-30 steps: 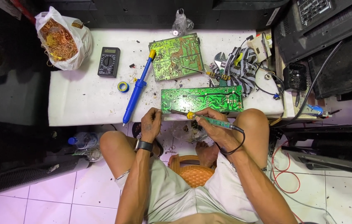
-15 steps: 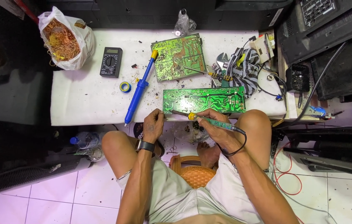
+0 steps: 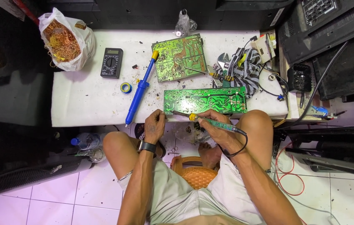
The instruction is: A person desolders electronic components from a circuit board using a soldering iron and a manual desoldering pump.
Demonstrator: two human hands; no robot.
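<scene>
Soldering iron [image 3: 216, 123] apparently pinched, right hand [image 3: 215, 125] curled.

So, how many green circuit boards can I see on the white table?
2. The near circuit board lies at the table's front edge, by the left hand and the right hand, which holds a soldering iron. The far circuit board lies tilted behind it. Others may be hidden under clutter.

— What carries it all?

— A low white table [image 3: 81, 104], speckled with dark debris. At its near edge lies a long green circuit board [image 3: 205, 100]; farther back, a squarer green board [image 3: 179, 57].

— And on the left?

— A blue desoldering pump [image 3: 140, 89] lying lengthwise, a small solder roll [image 3: 125, 87], a black multimeter [image 3: 111, 62], and a white bag of copper wire [image 3: 64, 39] (far-left corner). Tangled cables [image 3: 243, 68] sit right.
</scene>
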